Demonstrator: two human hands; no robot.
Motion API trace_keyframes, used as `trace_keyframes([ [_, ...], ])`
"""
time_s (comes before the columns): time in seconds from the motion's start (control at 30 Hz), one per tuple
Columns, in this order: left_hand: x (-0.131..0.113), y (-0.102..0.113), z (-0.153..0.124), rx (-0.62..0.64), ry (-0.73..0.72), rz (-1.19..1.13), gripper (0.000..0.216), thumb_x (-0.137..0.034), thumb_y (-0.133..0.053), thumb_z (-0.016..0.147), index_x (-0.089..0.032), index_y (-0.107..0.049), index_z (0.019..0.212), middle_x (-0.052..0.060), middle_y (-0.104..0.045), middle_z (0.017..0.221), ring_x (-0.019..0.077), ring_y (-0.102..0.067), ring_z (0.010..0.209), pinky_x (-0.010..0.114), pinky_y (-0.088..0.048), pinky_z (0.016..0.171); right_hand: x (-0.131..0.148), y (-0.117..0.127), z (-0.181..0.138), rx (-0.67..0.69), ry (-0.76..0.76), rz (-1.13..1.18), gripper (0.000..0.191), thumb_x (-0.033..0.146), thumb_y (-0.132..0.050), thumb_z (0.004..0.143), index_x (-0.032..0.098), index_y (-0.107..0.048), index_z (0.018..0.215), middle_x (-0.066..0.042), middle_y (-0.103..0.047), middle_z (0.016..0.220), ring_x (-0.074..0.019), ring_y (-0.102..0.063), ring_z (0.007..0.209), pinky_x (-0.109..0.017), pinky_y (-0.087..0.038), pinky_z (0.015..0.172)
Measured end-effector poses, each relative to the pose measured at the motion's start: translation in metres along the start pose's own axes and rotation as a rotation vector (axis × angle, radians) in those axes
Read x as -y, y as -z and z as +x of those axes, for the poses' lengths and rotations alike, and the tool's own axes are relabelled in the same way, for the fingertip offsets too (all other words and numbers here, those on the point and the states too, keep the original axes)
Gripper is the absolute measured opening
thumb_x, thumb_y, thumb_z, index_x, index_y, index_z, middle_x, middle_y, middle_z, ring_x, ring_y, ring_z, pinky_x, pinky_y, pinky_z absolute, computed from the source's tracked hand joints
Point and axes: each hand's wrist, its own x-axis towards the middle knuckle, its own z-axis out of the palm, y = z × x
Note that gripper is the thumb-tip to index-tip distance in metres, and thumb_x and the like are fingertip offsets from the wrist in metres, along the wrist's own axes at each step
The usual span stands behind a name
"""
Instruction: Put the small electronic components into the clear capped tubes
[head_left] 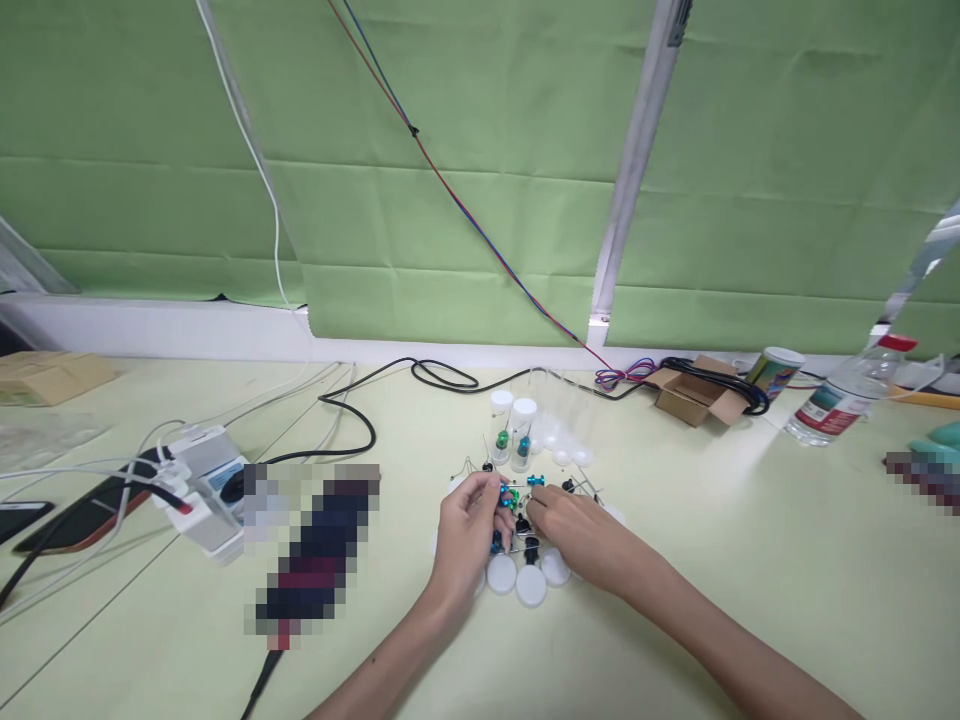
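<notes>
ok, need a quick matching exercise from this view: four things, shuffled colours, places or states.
1. Capped tubes
2. Round white lids
3. Plastic bottle
4. Open cardboard box

A. has a red cap
B. black cable coiled on it
C. blue or green part inside
D. between the forearms

Pairs: 1-C, 2-D, 3-A, 4-B

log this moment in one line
left hand: at small shiny blue and green parts | right hand: near small black parts | behind: two upright white-capped clear tubes | front: round white discs
</notes>
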Motion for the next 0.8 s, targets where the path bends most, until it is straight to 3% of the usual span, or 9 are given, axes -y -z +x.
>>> trace_keyframes([
  [0.37, 0.006, 0.003, 0.003, 0.013, -0.015, 0.005, 0.03, -0.047, -0.061, 0.084, -0.017, -0.056, 0.082, -0.004, -0.055, 0.052, 0.0088, -0.048, 0.038, 0.02, -0.038, 0.04, -0.005, 0.009, -0.007, 0.025, -0.09, 0.111, 0.029, -0.009, -0.044, 0.075, 0.018, -0.049, 0.085, -0.003, -0.058, 0.08, -0.0146, -0.051, 0.062, -0.026, -0.02, 0.051],
  [0.6, 0.005, 0.001, 0.002, 0.005, -0.014, 0.001, 0.029, -0.045, -0.062, 0.084, -0.017, -0.056, 0.082, -0.004, -0.055, 0.052, 0.0091, -0.048, 0.038, 0.02, -0.038, 0.04, -0.011, 0.005, -0.007, -0.086, -0.125, 0.397, 0.023, -0.002, -0.043, 0.082, 0.02, -0.042, 0.076, 0.0, -0.054, 0.076, -0.0124, -0.043, 0.062, -0.023, -0.026, 0.055],
  [0.8, 0.005, 0.002, 0.002, 0.008, -0.009, 0.001, 0.028, -0.045, -0.061, 0.084, -0.017, -0.057, 0.082, -0.004, -0.055, 0.052, 0.0091, -0.048, 0.038, 0.02, -0.039, 0.041, -0.016, 0.0, -0.003, -0.197, -0.102, 0.702, 0.019, 0.011, -0.042, 0.09, 0.02, -0.044, 0.073, 0.001, -0.054, 0.073, -0.013, -0.045, 0.067, -0.024, -0.034, 0.061],
])
